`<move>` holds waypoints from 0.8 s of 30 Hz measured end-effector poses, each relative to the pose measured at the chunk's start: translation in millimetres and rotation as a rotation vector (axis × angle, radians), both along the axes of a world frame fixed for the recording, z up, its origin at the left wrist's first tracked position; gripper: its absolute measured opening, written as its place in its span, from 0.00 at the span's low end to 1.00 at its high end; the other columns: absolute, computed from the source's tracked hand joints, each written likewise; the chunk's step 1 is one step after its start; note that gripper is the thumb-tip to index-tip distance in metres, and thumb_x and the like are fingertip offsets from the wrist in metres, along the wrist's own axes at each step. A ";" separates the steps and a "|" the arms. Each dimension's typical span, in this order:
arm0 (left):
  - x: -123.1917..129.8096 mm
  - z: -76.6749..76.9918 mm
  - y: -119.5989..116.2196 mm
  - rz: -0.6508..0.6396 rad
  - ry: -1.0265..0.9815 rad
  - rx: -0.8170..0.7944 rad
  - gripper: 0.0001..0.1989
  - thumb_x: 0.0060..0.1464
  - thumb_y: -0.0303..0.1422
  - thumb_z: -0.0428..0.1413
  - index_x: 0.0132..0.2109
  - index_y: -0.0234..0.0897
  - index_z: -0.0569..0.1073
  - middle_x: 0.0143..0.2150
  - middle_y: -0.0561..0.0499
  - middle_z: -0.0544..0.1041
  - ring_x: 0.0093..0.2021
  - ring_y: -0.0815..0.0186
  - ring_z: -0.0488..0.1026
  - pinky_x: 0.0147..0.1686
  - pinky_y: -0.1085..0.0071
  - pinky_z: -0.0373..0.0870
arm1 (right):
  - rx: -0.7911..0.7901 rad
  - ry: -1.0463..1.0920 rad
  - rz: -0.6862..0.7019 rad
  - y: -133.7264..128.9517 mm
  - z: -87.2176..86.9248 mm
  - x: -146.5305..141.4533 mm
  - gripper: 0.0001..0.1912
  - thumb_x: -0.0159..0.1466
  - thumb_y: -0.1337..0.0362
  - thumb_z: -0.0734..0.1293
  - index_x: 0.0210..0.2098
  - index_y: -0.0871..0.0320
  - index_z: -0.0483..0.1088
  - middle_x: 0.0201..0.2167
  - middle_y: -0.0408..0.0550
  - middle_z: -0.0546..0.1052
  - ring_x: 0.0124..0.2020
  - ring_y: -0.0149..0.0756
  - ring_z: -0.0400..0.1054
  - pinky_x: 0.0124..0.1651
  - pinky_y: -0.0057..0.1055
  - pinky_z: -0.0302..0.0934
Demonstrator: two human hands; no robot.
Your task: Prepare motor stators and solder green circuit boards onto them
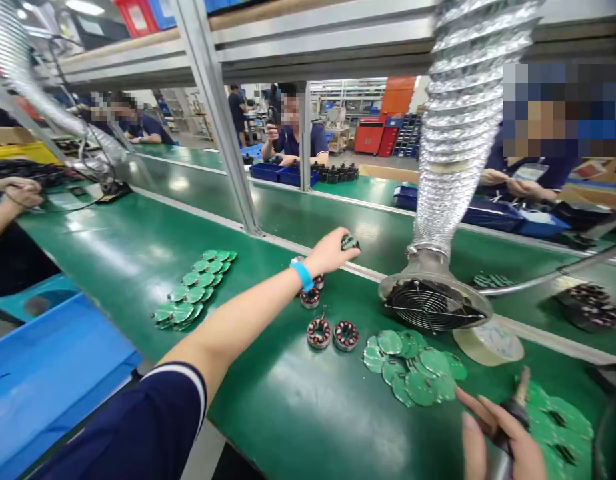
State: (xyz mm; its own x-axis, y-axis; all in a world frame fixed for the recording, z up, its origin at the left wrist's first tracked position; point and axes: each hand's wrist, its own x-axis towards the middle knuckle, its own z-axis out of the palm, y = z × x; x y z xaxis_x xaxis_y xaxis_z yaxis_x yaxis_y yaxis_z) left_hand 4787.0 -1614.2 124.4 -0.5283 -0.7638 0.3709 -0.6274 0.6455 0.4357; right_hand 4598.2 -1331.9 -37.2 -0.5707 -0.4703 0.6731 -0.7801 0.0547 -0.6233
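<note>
Stretched far forward, my left hand [332, 252] has its fingers closed around a small round dark green part [351, 243], over the metal strip behind the green worktop. Its exact kind is hidden by the fingers. Below that wrist stand motor stators [310, 297], partly covered by the arm. Two more stators [319, 333] with red and white windings sit side by side in front. My right hand [508, 433], at the lower right, grips a soldering iron [518, 407] by its dark handle, tip upward. Round green circuit boards [422, 373] lie just left of its fingers.
A fume extractor hood [433, 300] hangs from a silver duct [453, 133] above the boards. Rows of boards [195, 287] lie at left, more boards [563, 427] at far right. A tape roll [491, 341] is beneath the hood. Co-workers sit at left and opposite.
</note>
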 end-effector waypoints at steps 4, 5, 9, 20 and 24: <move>-41.5 -5.0 -78.3 0.115 -0.158 0.052 0.19 0.58 0.36 0.55 0.54 0.31 0.66 0.53 0.40 0.70 0.52 0.57 0.70 0.52 0.57 0.67 | 0.127 0.012 -0.027 2.8 1.1 1.5 0.21 0.62 0.53 0.62 0.49 0.59 0.67 0.40 0.54 0.79 0.41 0.49 0.74 0.43 0.41 0.65; -47.1 -8.3 -89.8 0.132 -0.207 0.077 0.18 0.59 0.36 0.54 0.54 0.32 0.66 0.53 0.42 0.70 0.52 0.58 0.70 0.51 0.56 0.68 | 0.156 -0.009 -0.030 3.8 1.9 0.5 0.20 0.62 0.52 0.61 0.49 0.58 0.67 0.41 0.54 0.79 0.42 0.49 0.74 0.44 0.41 0.64; -42.8 -11.8 -112.6 0.190 -0.375 0.155 0.18 0.60 0.37 0.54 0.54 0.34 0.68 0.53 0.43 0.70 0.50 0.59 0.70 0.49 0.55 0.69 | 0.162 -0.114 -0.063 7.1 5.9 -0.7 0.22 0.62 0.53 0.63 0.51 0.58 0.66 0.41 0.53 0.79 0.45 0.48 0.72 0.48 0.42 0.63; 82.6 -30.3 -84.6 0.234 -0.416 0.446 0.17 0.44 0.42 0.62 0.36 0.34 0.74 0.33 0.47 0.79 0.36 0.59 0.76 0.36 0.70 0.71 | 0.153 -0.116 0.091 10.3 4.6 2.9 0.20 0.62 0.55 0.64 0.50 0.57 0.65 0.40 0.52 0.79 0.43 0.45 0.73 0.48 0.40 0.62; 100.6 -46.4 -74.3 0.224 -0.225 0.494 0.17 0.55 0.44 0.50 0.39 0.33 0.73 0.34 0.48 0.79 0.32 0.64 0.75 0.32 0.73 0.72 | 0.115 -0.138 0.060 11.7 7.0 3.2 0.19 0.62 0.57 0.64 0.50 0.57 0.64 0.40 0.52 0.79 0.43 0.44 0.72 0.49 0.41 0.62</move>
State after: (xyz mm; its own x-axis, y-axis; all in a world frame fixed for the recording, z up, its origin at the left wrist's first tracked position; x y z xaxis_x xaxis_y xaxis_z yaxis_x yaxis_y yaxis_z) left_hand 4887.6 -1688.5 78.0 -0.3589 -0.9196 -0.1600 -0.8369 0.2411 0.4913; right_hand 4601.4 -1320.3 -30.2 -0.6225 -0.5760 0.5298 -0.6914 0.0877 -0.7171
